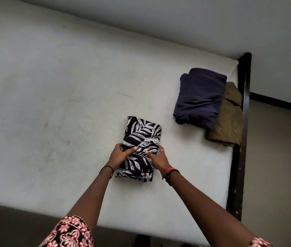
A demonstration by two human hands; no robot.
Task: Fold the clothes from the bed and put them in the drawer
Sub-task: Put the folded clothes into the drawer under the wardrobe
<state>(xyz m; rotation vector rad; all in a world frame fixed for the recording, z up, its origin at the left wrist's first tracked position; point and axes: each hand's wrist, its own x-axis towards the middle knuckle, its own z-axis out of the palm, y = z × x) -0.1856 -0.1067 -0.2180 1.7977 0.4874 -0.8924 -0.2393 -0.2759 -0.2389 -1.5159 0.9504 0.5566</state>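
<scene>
Right now both hands are on the print (143, 132), a black-and-white leaf-patterned garment folded into a narrow rectangle on the mattress (52, 86), a little toward five o'clock from the middle of the view. The left hand (120, 155) grasps its nine o'clock edge about halfway down, thumb lying across the top of the cloth and fingers curled round the side. The right hand (159, 158) grasps the three o'clock edge at the same height, thumb on top, fingers wrapped over the edge; a ring (162, 150) shows on one finger. The thumbs point toward each other, close but apart, and the fabric bunches slightly between them. At two o'clock from the print, well apart from it, a folded navy piece (200, 98) lies partly over a folded olive piece (230, 118), which reaches the mattress's edge by the dark frame (238, 175). A black band (108, 168) circles the left wrist; red and dark bands (171, 172) circle the right. A floral sleeve (69, 232) shows at seven o'clock.
</scene>
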